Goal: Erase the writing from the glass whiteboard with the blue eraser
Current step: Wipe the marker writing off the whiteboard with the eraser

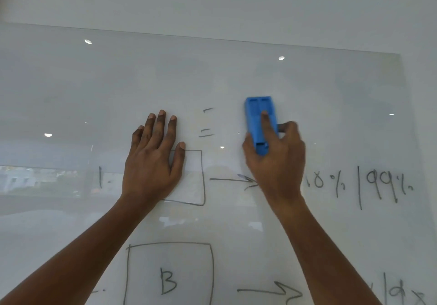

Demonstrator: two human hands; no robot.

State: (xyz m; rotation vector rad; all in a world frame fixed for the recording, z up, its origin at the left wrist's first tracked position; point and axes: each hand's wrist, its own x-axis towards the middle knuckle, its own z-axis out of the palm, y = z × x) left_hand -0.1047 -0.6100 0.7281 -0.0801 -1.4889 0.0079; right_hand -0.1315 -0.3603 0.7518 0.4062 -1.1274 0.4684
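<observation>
Right hand (274, 160) grips the blue eraser (260, 122) against the glass whiteboard (142, 80); left hand (151, 160) lies flat, fingers spread.

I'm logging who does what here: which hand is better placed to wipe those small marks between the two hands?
The right hand. It already grips the blue eraser against the glass whiteboard, just right of the small marks. The left hand lies flat and empty on the glass.
</observation>
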